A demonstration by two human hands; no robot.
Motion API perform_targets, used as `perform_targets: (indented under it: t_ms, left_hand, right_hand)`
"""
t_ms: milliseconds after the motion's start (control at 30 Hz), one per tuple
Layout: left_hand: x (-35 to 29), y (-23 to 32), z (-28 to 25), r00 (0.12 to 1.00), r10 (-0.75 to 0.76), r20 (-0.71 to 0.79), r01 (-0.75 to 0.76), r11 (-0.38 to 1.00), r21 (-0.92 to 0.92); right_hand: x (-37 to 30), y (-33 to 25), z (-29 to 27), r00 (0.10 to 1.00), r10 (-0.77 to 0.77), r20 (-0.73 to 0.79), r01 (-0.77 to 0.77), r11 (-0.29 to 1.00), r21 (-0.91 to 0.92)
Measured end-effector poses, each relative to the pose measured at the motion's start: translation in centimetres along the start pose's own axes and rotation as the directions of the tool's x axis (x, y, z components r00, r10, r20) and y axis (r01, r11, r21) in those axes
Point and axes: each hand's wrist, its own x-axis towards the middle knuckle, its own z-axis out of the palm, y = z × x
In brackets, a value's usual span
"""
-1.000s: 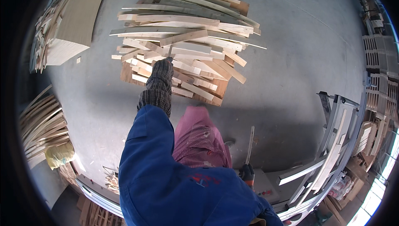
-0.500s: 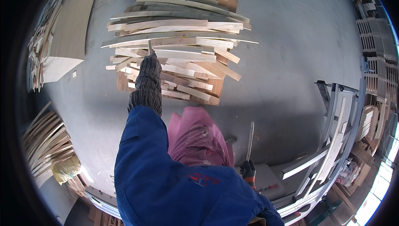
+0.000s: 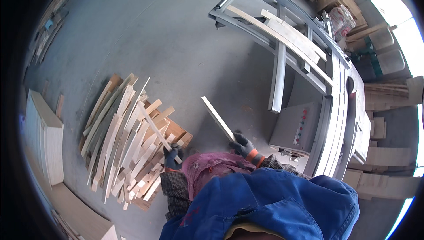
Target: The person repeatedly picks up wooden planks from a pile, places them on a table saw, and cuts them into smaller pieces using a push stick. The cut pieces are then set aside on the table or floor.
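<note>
Over grey floor (image 3: 176,50), left grip (image 3: 172,157) and right grip (image 3: 241,144) clasp slats (image 3: 218,119) by their near ends.

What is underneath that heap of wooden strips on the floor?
Brown board shows at the edges of the wooden strips. The strips cover the rest, so whether it is one sheet cannot be told.

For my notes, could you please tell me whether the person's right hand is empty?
No, the right hand is holding a pale wooden strip.
</note>
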Motion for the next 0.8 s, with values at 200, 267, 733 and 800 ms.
perform_targets:
  t_ms: [200, 267, 733, 800]
  left_hand:
    - [-0.7, -12.2, 22.2, 0.923, -0.329, 0.199, 0.224, 0.880, 0.419]
    - [2.0, -17.0, 22.5, 0.899, -0.411, 0.148, 0.327, 0.858, 0.396]
    - [6.0, -36.8, 41.2, 0.846, -0.439, 0.304, 0.254, 0.832, 0.494]
    - [6.9, -36.7, 43.0, 0.937, -0.301, 0.177, 0.132, 0.775, 0.618]
  right_hand:
    - [-3.7, -5.4, -6.5, 0.984, -0.169, -0.048, 0.175, 0.973, 0.153]
    - [-4.1, -4.2, -10.0, 0.959, -0.246, -0.143, 0.239, 0.969, -0.068]
    - [-7.1, -3.6, -35.4, 0.862, -0.489, -0.133, 0.472, 0.871, -0.140]
    - [-6.9, -4.4, -38.3, 0.865, -0.456, -0.209, 0.390, 0.874, -0.291]
